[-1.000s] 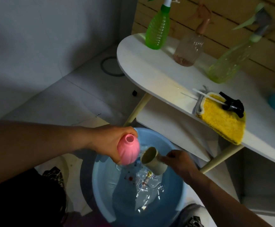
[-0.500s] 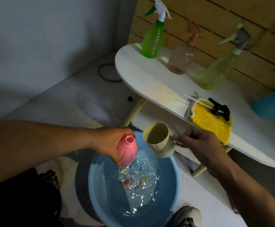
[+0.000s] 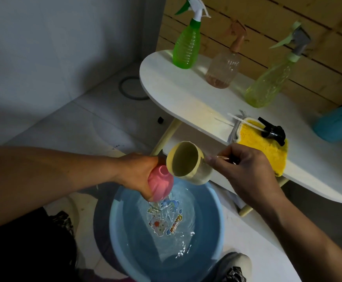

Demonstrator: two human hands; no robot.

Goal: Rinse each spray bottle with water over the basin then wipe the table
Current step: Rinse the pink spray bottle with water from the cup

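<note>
My left hand (image 3: 139, 171) grips a pink bottle (image 3: 161, 183) without its spray head, held over the blue basin (image 3: 115, 224) of water. My right hand (image 3: 245, 169) holds a cream cup (image 3: 188, 162) by its handle, tipped with its mouth toward the pink bottle's neck. Water runs off the bottle's underside into the basin. On the white table (image 3: 176, 92) stand a green spray bottle (image 3: 186, 45), a pinkish clear bottle (image 3: 224, 67) and a yellow-green bottle (image 3: 267, 84). A black spray head (image 3: 273, 132) lies on a yellow cloth (image 3: 261, 147).
A teal bottle (image 3: 337, 124) lies at the table's right edge. The table's cream legs (image 3: 166, 137) stand just behind the basin. A shoe (image 3: 234, 267) sits by the basin's near rim. A round drain ring (image 3: 131, 87) marks the tiled floor by the wall.
My right hand lifted the cup out of the basin and brought it up beside the pink bottle, tipping it. My left hand stayed over the basin holding the bottle.
</note>
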